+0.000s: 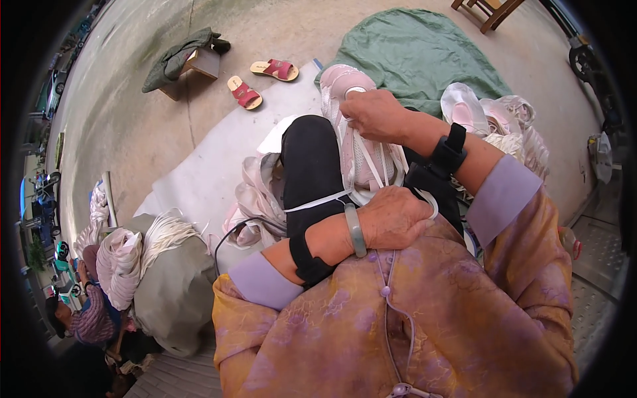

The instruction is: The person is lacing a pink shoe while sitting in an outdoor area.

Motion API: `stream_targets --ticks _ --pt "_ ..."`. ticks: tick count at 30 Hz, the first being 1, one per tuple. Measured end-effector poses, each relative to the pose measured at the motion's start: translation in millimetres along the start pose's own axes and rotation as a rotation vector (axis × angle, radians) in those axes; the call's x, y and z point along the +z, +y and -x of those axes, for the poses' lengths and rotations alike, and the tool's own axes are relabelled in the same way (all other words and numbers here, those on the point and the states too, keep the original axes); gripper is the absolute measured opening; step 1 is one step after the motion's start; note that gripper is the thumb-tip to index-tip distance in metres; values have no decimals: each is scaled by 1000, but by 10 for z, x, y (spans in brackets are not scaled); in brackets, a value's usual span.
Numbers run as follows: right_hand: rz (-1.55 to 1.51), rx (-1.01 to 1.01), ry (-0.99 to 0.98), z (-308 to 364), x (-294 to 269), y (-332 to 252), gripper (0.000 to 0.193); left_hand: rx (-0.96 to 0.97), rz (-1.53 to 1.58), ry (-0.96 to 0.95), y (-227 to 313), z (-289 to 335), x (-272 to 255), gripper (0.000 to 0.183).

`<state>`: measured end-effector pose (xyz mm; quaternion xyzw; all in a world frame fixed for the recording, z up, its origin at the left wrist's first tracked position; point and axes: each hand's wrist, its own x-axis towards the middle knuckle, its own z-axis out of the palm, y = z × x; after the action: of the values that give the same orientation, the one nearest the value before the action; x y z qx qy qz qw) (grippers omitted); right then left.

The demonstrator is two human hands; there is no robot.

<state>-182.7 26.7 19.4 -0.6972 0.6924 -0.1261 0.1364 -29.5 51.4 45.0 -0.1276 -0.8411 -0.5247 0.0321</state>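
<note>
A pale pink sneaker [363, 156] with a white sole lies between my knees, its toe pointing away from me. White shoelace [373, 164] strands run slack over its upper. My right hand [378, 115] is closed in a pinch at the lacing near the toe, its fingertips partly hidden by the hand. Close to the heel, against my lap, my left hand [398, 215] is curled shut, with a white lace loop at its fingers. Another stretch of white lace crosses my black trouser leg. Black straps circle both wrists, and a bangle sits on the left one.
More pink sneakers [255, 192] lie left of my leg; others [494, 114] are heaped at right. Bundled white laces [169, 237] rest on a grey-covered mound. A green cloth [415, 53], red sandals [274, 69] and a low stool [199, 63] are ahead. Another person [96, 318] sits far left.
</note>
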Motion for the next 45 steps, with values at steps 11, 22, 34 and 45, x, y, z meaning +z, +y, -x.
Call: stream_targets --ticks 11,22,34,45 --pt "-19 44 -144 -276 -186 177 18 -6 85 10 19 14 -86 23" --pt "-158 154 -45 -66 -50 263 20 84 402 42 193 -124 -144 26" --pt "-131 257 202 1023 107 -96 25 34 124 110 168 47 -83 20" --pt "86 198 -5 876 289 -127 21 52 21 153 162 47 -24 13"
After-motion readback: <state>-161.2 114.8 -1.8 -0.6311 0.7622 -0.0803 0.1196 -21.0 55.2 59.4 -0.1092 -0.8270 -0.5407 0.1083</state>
